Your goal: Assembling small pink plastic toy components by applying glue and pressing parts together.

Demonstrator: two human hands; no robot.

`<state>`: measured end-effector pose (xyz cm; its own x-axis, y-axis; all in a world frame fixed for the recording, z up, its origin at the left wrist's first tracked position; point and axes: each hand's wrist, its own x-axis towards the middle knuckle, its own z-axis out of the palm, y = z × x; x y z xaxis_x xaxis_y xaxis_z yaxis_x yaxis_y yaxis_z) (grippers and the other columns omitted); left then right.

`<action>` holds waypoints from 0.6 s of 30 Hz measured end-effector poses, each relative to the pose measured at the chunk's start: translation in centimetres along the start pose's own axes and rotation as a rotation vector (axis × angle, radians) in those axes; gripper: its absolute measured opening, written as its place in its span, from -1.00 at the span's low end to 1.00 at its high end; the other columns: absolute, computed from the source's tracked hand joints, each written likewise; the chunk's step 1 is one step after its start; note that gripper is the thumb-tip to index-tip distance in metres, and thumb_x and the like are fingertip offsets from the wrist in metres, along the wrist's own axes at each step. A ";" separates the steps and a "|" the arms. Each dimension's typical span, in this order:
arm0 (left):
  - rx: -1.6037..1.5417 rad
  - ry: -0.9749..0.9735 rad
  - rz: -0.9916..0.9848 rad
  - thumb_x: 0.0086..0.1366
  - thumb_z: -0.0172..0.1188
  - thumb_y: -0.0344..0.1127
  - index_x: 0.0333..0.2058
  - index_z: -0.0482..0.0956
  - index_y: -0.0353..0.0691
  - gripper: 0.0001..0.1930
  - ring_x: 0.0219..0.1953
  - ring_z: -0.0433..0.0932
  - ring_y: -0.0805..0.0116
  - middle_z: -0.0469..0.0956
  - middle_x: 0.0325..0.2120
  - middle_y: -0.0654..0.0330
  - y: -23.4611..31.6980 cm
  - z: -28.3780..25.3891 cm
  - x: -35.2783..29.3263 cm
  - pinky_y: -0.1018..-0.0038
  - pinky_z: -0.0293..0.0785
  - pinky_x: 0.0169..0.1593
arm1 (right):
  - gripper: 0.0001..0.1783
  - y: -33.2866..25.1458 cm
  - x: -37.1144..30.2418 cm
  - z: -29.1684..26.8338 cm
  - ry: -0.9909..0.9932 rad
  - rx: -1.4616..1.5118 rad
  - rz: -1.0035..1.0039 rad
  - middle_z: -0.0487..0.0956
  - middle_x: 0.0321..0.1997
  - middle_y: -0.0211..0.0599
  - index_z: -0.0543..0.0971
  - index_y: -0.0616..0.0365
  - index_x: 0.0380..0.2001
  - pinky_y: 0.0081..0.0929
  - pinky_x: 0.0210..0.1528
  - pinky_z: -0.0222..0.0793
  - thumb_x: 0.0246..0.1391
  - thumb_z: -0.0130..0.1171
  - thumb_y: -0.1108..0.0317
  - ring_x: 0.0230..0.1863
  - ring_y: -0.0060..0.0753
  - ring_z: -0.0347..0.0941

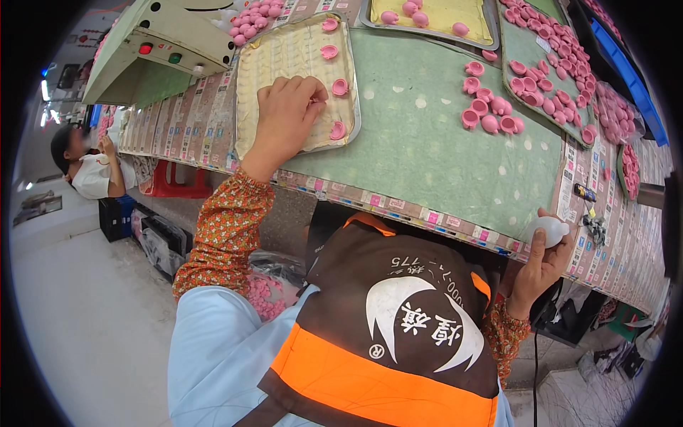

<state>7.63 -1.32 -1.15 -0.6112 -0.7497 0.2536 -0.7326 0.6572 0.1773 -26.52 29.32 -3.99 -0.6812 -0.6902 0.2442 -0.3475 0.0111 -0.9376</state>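
Note:
My left hand (290, 117) hovers over a tray (354, 71) lined with a cream ribbed cloth. Its fingers are curled together in a pinch; what they hold, if anything, is hidden. Close by its fingertips, a column of hollow pink plastic pieces (339, 87) stands along the tray's right side. At the table's front edge on the right, my right hand (542, 267) grips a white rounded squeeze bottle (547, 232) with a short tip. Several pink round pieces (489, 124), some of them open, lie in a group on the green mat (427, 142).
A pale machine (160, 50) with red and green buttons stands at the back left. Trays of pink pieces (551, 64) fill the back right, near a blue bin (626, 82). A yellow-lined tray (434, 18) lies at the back. Another person (92, 167) sits far left.

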 end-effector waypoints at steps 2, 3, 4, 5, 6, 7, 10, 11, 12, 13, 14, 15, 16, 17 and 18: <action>-0.081 0.052 -0.022 0.31 0.23 -0.28 -0.08 0.63 -0.05 -0.79 -0.14 0.46 0.20 0.59 -0.27 0.24 0.2 -0.1 -0.2 0.27 0.30 -0.02 | -0.60 -0.7 -0.4 0.6 -0.009 0.041 0.036 0.54 0.12 -0.02 0.32 0.34 0.17 -0.41 0.19 0.35 0.38 0.10 0.39 0.06 -0.35 0.47; -0.165 0.086 -0.027 0.35 0.21 -0.29 -0.06 0.62 -0.09 -0.79 -0.16 0.46 0.27 0.60 -0.26 0.25 0.5 0.1 -0.3 0.31 0.33 -0.04 | -0.59 -1.0 -0.8 0.8 -0.008 0.057 0.057 0.55 0.10 -0.03 0.32 0.34 0.17 -0.41 0.18 0.36 0.38 0.10 0.39 0.05 -0.35 0.48; -0.248 0.119 -0.033 0.39 0.19 -0.31 -0.04 0.60 -0.14 -0.79 -0.17 0.46 0.34 0.61 -0.25 0.26 0.8 0.2 -0.4 0.35 0.36 -0.07 | -0.59 -1.2 -1.1 1.0 -0.024 0.113 0.062 0.55 0.07 -0.05 0.32 0.34 0.17 -0.42 0.16 0.37 0.37 0.11 0.40 0.04 -0.37 0.49; -0.529 0.082 -0.093 0.42 0.16 -0.30 -0.03 0.59 -0.15 -0.80 -0.19 0.46 0.41 0.61 -0.26 0.28 1.6 0.3 -0.6 0.40 0.36 -0.09 | -0.59 -1.3 -1.3 1.3 -0.039 0.170 0.066 0.56 0.04 -0.08 0.32 0.33 0.17 -0.43 0.14 0.38 0.35 0.12 0.41 0.02 -0.39 0.49; -0.812 0.039 -0.158 0.46 0.14 -0.29 -0.03 0.59 -0.17 -0.80 -0.21 0.45 0.48 0.60 -0.27 0.30 3.1 0.6 -0.8 0.45 0.37 -0.11 | -0.59 -1.5 -1.6 1.5 -0.055 0.222 0.073 0.56 0.01 -0.11 0.33 0.33 0.17 -0.44 0.12 0.39 0.34 0.13 0.42 0.01 -0.41 0.50; -1.091 -0.007 -0.227 0.49 0.12 -0.28 -0.02 0.58 -0.19 -0.80 -0.23 0.45 0.55 0.60 -0.27 0.32 4.7 0.5 -1.2 0.51 0.38 -0.13 | -0.58 -2.0 -1.8 2.0 -0.103 0.248 0.113 0.56 -0.02 -0.15 0.33 0.30 0.16 -0.46 0.09 0.40 0.32 0.16 0.44 -0.01 -0.43 0.50; -1.397 -0.262 -0.382 0.52 0.10 -0.26 -0.03 0.57 -0.20 -0.80 -0.34 0.47 0.70 0.53 -0.33 0.41 10.7 -0.4 -2.3 0.69 0.37 -0.30 | -0.53 -4.2 -2.2 4.2 -0.231 0.314 0.247 0.57 -0.11 -0.28 0.35 0.23 0.14 -0.54 -0.03 0.45 0.22 0.27 0.49 -0.09 -0.51 0.53; -1.459 -0.324 -0.420 0.51 0.11 -0.27 -0.04 0.57 -0.19 -0.82 -0.34 0.48 0.71 0.51 -0.35 0.44 12.7 -0.2 -2.7 0.72 0.35 -0.35 | -0.50 -4.7 -2.3 4.9 -0.266 0.337 0.300 0.58 -0.13 -0.31 0.36 0.20 0.12 -0.57 -0.08 0.47 0.17 0.33 0.52 -0.13 -0.55 0.54; -1.505 -0.348 -0.410 0.52 0.11 -0.27 -0.03 0.56 -0.19 -0.82 -0.35 0.48 0.71 0.52 -0.35 0.43 14.2 0.2 -3.3 0.73 0.36 -0.35 | -0.47 -5.1 -2.3 5.7 -0.296 0.349 0.297 0.58 -0.15 -0.34 0.36 0.18 0.11 -0.58 -0.11 0.48 0.13 0.36 0.52 -0.16 -0.57 0.54; -1.551 -0.376 -0.396 0.52 0.10 -0.27 -0.03 0.55 -0.18 -0.82 -0.36 0.47 0.71 0.52 -0.35 0.43 15.6 0.8 -3.7 0.73 0.37 -0.36 | -0.45 -5.3 -2.4 6.3 -0.319 0.361 0.295 0.58 -0.16 -0.36 0.36 0.16 0.10 -0.59 -0.14 0.49 0.10 0.40 0.53 -0.18 -0.59 0.54; -1.598 -0.406 -0.382 0.52 0.10 -0.27 -0.02 0.55 -0.17 -0.82 -0.36 0.47 0.71 0.52 -0.35 0.43 16.8 1.3 -4.2 0.74 0.37 -0.37 | -0.44 -5.3 -2.5 6.7 -0.324 0.370 0.298 0.58 -0.16 -0.36 0.36 0.17 0.10 -0.60 -0.14 0.49 0.09 0.41 0.53 -0.18 -0.60 0.54; -1.614 -0.422 -0.386 0.52 0.10 -0.27 -0.02 0.54 -0.17 -0.82 -0.37 0.47 0.71 0.53 -0.35 0.42 17.8 1.6 -4.7 0.74 0.38 -0.37 | -0.44 -5.4 -2.6 7.2 -0.335 0.388 0.298 0.58 -0.16 -0.36 0.36 0.18 0.09 -0.60 -0.14 0.49 0.09 0.41 0.53 -0.18 -0.61 0.54; -1.629 -0.439 -0.391 0.52 0.11 -0.27 -0.02 0.54 -0.17 -0.82 -0.37 0.47 0.71 0.54 -0.34 0.41 18.6 1.9 -5.2 0.74 0.38 -0.37 | -0.44 -5.4 -2.6 7.4 -0.346 0.405 0.298 0.58 -0.17 -0.37 0.36 0.18 0.09 -0.61 -0.14 0.49 0.08 0.42 0.53 -0.18 -0.62 0.54; -1.645 -0.454 -0.396 0.52 0.11 -0.27 -0.02 0.54 -0.17 -0.83 -0.38 0.48 0.71 0.54 -0.34 0.40 19.3 2.1 -5.7 0.75 0.38 -0.36 | -0.45 -5.3 -2.7 7.4 -0.341 0.419 0.306 0.58 -0.17 -0.37 0.36 0.19 0.07 -0.61 -0.14 0.49 0.08 0.41 0.53 -0.18 -0.62 0.54; -1.653 -0.466 -0.378 0.53 0.09 -0.25 -0.01 0.53 -0.19 -0.80 -0.40 0.48 0.70 0.56 -0.32 0.36 19.8 2.1 -6.0 0.73 0.41 -0.35 | -0.47 -5.4 -2.6 7.5 -0.337 0.437 0.311 0.58 -0.17 -0.37 0.37 0.19 0.06 -0.61 -0.14 0.49 0.09 0.41 0.52 -0.18 -0.63 0.54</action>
<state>-3.80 15.99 -1.13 -0.7385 -0.6292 -0.2422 0.0222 -0.3818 0.9240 -18.07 25.67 -1.44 -0.4425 -0.8932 -0.0803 0.1779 0.0003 -0.9841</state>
